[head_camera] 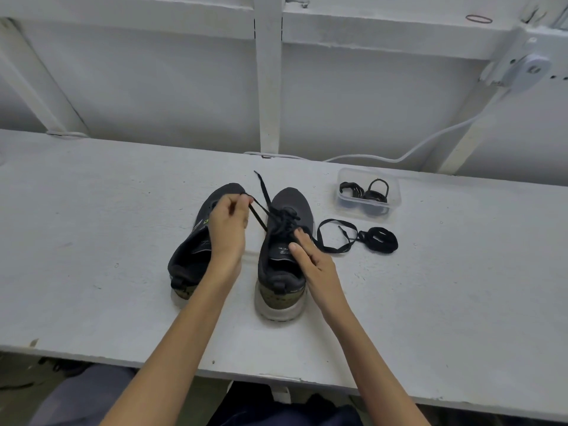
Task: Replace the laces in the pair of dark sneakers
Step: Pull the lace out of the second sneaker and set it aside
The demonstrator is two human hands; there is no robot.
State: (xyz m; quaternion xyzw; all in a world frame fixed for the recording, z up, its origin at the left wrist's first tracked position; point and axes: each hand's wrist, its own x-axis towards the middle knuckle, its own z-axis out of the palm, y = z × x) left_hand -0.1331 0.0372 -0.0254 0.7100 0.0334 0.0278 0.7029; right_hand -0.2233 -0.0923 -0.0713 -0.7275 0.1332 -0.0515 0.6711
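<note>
On my feed the pair of dark sneakers stood side by side near the middle of the white table (92, 210), toes pointing away from the person and heels toward the near edge. The right-hand sneaker (287, 207) carried a black lace (261, 187) threaded through its upper eyelets. One free end of that lace lay across the table beyond the toes, and a strand ran off to the left, pulled taut. The left hand (229, 229) pinched that strand between thumb and curled fingertips, just above the toe of the left-hand sneaker (187, 256), whose eyelets it partly hid from me. The right hand (310, 256) rested on the tongue and collar of the right-hand sneaker, fingers nearly straight and close together, pressing down and gripping nothing.

Just right of that shoe a loose black lace (338, 238) lay on the table, part looped open and part bunched in a coil. I could not tell whether its near end joined the shoe. Behind it sat a clear plastic container (393, 192) holding small black items too blurred to make out. A white cable (415, 152) trailed along the back edge of the table.
</note>
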